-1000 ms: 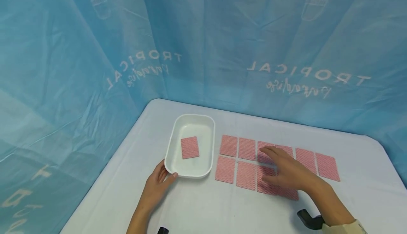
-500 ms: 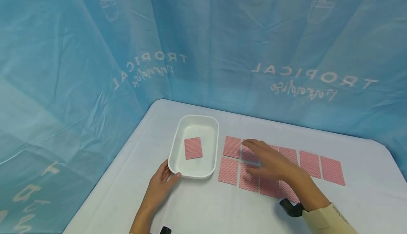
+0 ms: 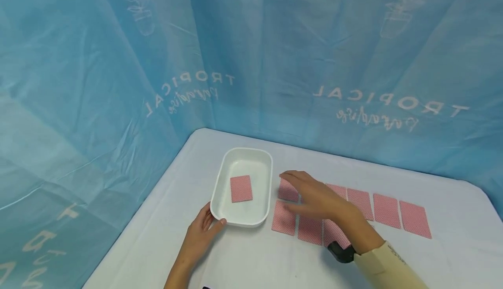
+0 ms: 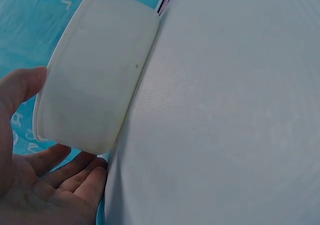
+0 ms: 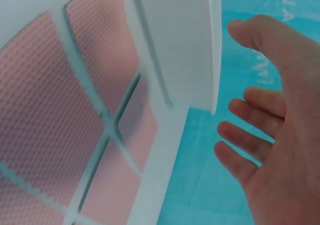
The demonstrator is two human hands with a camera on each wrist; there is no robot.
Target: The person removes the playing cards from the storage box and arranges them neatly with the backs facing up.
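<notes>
A white rectangular tray (image 3: 271,180) stands on the left part of the table, and one card (image 3: 241,188) with a red patterned back lies inside it. My left hand (image 3: 198,239) holds the tray's near left corner. Its thumb (image 4: 31,85) is at the rim, with the fingers around the corner below. Over the left end of two rows of face-down cards hovers my right hand (image 3: 316,197), fingers spread and nothing in them. In the right wrist view that empty hand (image 5: 270,115) is beside the tray's wall (image 5: 185,45). It hides parts of several cards (image 3: 284,219).
More cards (image 3: 415,219) lie toward the right in the far row. White cloth covers the table (image 3: 251,263). Blue printed curtains (image 3: 291,62) hang close behind its far edge and along its left side. A black wrist device (image 3: 341,252) sits under the right forearm.
My right hand has moved left across the cards toward the tray, uncovering cards to the right. My left hand keeps its place at the tray's corner. The head view has shifted slightly.
</notes>
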